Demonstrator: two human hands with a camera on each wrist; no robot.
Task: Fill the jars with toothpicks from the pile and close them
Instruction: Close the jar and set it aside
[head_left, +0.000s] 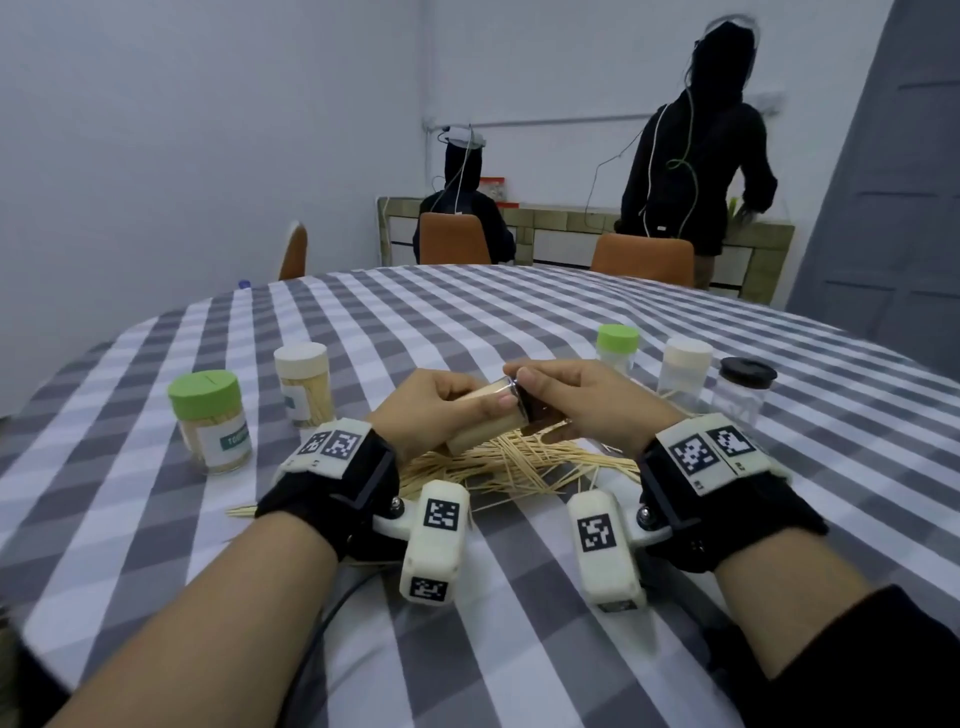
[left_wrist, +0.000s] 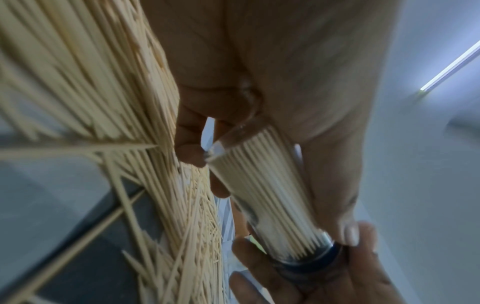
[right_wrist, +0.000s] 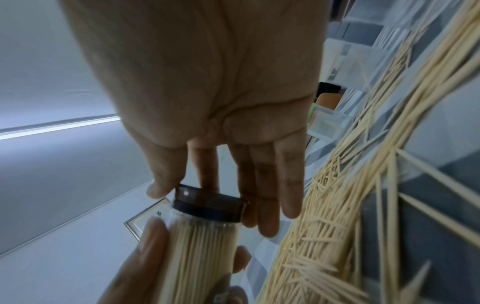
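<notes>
Two people in black stood and sat beyond the checked table (head_left: 467, 312), above whose toothpick pile (head_left: 498, 467) the left hand (head_left: 431, 410) gripped a full jar (head_left: 488, 415) while the right hand (head_left: 582, 400) pinched its dark lid (head_left: 524, 402).

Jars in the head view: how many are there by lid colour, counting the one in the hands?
Green lid: 2, one left, one right
Cream lid: 2, one left, one right
Dark lid: 2, one standing far right, one held over the toothpick pile
Total: 6 jars
</notes>
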